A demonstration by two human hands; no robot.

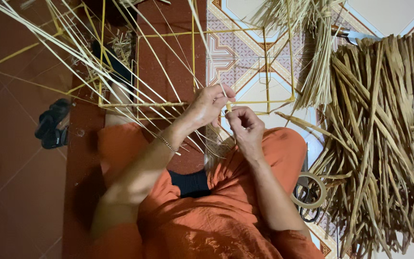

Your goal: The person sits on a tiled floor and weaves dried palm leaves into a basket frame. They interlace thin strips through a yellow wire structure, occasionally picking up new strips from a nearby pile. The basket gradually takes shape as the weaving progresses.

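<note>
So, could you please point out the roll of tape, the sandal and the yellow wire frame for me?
Roll of tape [295, 195]: head view, left side of its ring.
Sandal [52, 123]: head view, middle of its straps.
Yellow wire frame [142, 103]: head view, near bottom bar.

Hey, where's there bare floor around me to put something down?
Bare reddish floor lies on your left, below the black sandal. A smaller patterned-tile patch shows inside the yellow wire frame. Your right is crowded: the dried straw pile, tape roll. Both hands, left hand and right hand, work amid thin strands.
</note>
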